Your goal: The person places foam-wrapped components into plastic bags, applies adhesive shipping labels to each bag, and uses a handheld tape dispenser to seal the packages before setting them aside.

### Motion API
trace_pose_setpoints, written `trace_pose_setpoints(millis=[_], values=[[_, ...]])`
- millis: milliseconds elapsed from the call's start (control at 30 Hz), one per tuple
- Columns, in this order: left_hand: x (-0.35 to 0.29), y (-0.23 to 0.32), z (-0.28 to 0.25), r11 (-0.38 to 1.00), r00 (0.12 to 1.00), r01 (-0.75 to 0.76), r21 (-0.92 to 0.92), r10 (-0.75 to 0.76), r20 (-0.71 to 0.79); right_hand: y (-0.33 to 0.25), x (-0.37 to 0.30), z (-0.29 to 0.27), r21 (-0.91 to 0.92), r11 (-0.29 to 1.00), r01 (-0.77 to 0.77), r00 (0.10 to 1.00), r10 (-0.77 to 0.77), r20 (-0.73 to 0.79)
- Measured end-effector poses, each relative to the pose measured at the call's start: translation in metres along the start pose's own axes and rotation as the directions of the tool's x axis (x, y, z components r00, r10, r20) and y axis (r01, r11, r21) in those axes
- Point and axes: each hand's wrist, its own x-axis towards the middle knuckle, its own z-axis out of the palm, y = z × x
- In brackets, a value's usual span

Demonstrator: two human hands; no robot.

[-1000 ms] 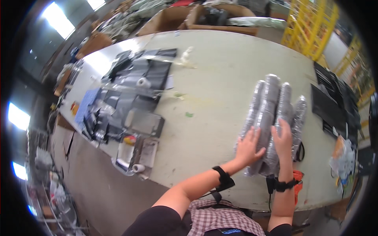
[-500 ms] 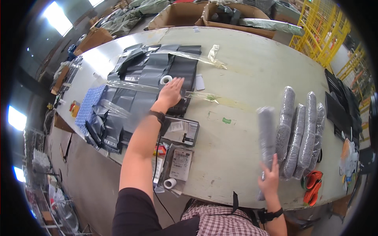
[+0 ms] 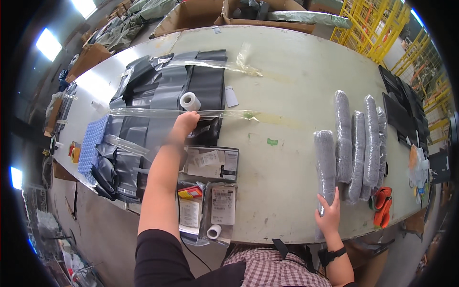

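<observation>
My left hand [image 3: 187, 122] is closed, its fingertips pinching at a black plastic bag [image 3: 203, 136] in the spread of black bags on the left of the table. A white paper roll [image 3: 190, 101] lies just beyond the fingers, and a clear tape strip [image 3: 224, 114] crosses the bags beside them. At the right front, my right hand [image 3: 329, 215] wraps around the lower end of a grey roll in clear plastic [image 3: 324, 160], which lies lengthwise away from me. Several similar wrapped grey rolls [image 3: 343, 138] lie to its right.
Label packs [image 3: 223, 205] and a flat box [image 3: 213, 162] lie near my left forearm. Orange-handled scissors [image 3: 382, 208] rest at the right front. More black bags [image 3: 406, 105] are at the far right edge, cardboard boxes [image 3: 191, 18] beyond the table.
My left hand has gone from spread fingers to a pinch on the bags. My right hand has brought the grey roll down beside the others. The view has shifted somewhat.
</observation>
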Motion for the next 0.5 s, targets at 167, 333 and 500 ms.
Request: trace_pose_setpoints(millis=[167,333,500], values=[[-0.033,0.008,-0.032,0.895,0.889,0.122,-0.428,-0.291,-0.354,0.011,-0.004,-0.004,0.0,0.999,0.047,0.999,-0.047,-0.025],[-0.097,0.056,-0.142,0.864,0.965,0.222,-0.451,-0.26,-0.022,0.025,-0.001,-0.001,0.015,0.995,0.099,0.995,-0.099,-0.006],[-0.113,0.238,-0.168,0.404,0.945,0.214,-0.89,-0.317,0.083,0.041,0.005,0.001,0.234,0.948,-0.217,0.965,0.172,0.197]])
